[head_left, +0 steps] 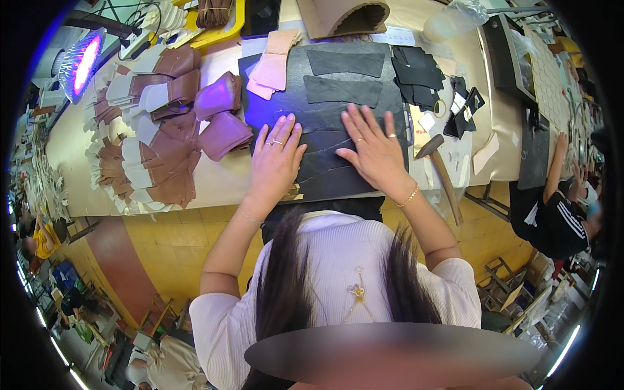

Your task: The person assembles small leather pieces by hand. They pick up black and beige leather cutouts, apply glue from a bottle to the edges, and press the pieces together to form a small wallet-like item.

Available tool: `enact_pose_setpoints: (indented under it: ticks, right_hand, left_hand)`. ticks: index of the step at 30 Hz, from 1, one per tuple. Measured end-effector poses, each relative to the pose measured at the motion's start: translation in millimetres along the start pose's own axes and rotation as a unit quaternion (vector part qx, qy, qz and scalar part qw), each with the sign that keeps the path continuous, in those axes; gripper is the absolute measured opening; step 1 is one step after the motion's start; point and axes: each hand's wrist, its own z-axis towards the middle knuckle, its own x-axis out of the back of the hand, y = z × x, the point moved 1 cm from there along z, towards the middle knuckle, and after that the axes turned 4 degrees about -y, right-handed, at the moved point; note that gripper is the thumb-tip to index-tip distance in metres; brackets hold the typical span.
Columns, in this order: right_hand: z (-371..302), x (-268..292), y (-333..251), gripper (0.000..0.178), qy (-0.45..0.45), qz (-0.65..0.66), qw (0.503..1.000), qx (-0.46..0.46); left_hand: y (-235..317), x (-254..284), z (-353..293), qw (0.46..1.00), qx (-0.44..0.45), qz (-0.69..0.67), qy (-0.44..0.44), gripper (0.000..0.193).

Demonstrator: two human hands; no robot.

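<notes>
A dark board (296,71) lies on the table in front of me. Thin black leather-like pieces are laid across it in rows, among them a top piece (346,64) and one below it (342,91); lower pieces (325,162) lie between my hands, their edges hard to make out. My left hand (276,159) rests palm down at the board's left side, fingers stretched out. On the right side my right hand (376,148) lies flat too, fingers spread, touching the black pieces. Neither hand grips anything.
Fanned stacks of brown pieces (172,143) cover the table's left, under a glowing purple lamp (81,65). Pale pink pieces (273,68) overlap the board's upper left corner. To the right are black cut pieces (416,75), a tape roll (440,108) and a hammer (447,177). Another person (552,214) sits far right.
</notes>
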Motion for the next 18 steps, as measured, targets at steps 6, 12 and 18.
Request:
enact_pose_setpoints:
  ticks: [6, 12, 18]
  right_hand:
    - [-58, 32, 55, 0.047, 0.071, -0.029, 0.976, -0.206]
    - [-114, 13, 97, 0.042, 0.054, 0.073, 0.946, -0.311]
    - [-112, 16, 82, 0.027, 0.152, 0.098, 0.941, -0.286]
  left_hand:
    - [14, 0, 0, 0.998, 0.037, -0.021, 0.055, 0.038]
    - [42, -17, -12, 0.995, -0.046, -0.088, 0.024, 0.044]
    - [51, -30, -28, 0.995, -0.071, -0.063, -0.010, 0.045]
